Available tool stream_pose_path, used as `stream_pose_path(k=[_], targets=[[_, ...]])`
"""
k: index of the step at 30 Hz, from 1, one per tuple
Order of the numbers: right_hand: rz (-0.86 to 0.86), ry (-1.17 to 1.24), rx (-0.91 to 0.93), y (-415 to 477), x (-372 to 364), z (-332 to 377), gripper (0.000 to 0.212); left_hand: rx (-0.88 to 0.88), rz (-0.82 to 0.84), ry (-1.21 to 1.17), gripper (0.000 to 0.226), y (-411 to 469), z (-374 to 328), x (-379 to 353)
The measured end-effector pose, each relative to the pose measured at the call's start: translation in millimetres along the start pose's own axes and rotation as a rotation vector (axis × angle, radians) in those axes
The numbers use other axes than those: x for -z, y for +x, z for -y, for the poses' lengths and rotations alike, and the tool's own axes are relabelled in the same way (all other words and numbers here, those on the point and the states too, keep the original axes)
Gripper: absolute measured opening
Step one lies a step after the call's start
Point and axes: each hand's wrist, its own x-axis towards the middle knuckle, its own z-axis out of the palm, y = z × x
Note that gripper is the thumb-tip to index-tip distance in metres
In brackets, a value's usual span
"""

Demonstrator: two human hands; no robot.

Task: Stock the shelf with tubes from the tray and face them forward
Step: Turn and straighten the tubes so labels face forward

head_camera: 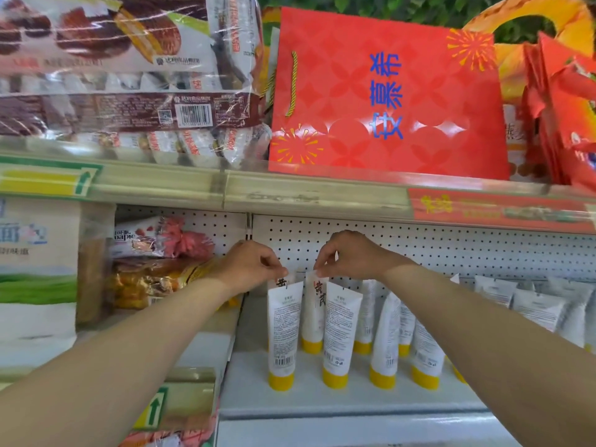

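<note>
Several white tubes with yellow caps stand cap-down on the white shelf [322, 400]. In the front row, two tubes [283, 330] [339, 333] show their printed backs and barcodes. Behind them stand two tubes with black characters facing me. My left hand [254, 264] pinches the top crimp of the left back tube [281, 283]. My right hand [348, 254] pinches the top crimp of the right back tube [314, 312]. More tubes [387, 337] stand to the right, some leaning. No tray is in view.
A pegboard back wall [451, 250] closes the shelf. Bread and snack bags [154, 279] fill the neighbouring bay at left. The shelf above [290, 191] carries a red gift bag [383, 95] and packaged cakes [129, 69]. Further tubes [541, 308] lean at the far right.
</note>
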Motion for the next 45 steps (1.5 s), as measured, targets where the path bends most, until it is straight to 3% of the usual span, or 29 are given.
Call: stream_pose_path(k=[23, 28, 34, 38, 45], targets=[[0.080, -0.001, -0.055, 7.8, 6.0, -6.2, 0.017, -0.005, 0.024, -0.100, 0.008, 4.3, 8.6, -2.7], [0.006, 0.063, -0.059, -5.5, 14.6, -1.4, 0.024, -0.064, -0.055, -0.151, 0.008, -8.3, 1.3, 5.0], [0.080, 0.132, -0.041, -38.8, 29.8, 13.3, 0.025, -0.126, -0.027, -0.177, 0.018, -36.4, -21.8, 19.1], [0.129, 0.115, -0.036, -56.9, 34.0, 22.5, 0.029, -0.099, 0.085, -0.151, 0.029, -52.6, -31.2, 19.2], [0.213, -0.007, -0.091, -69.7, 34.7, 33.6, 0.040, 0.001, 0.126, -0.091, 0.046, -64.1, -51.6, 17.8]])
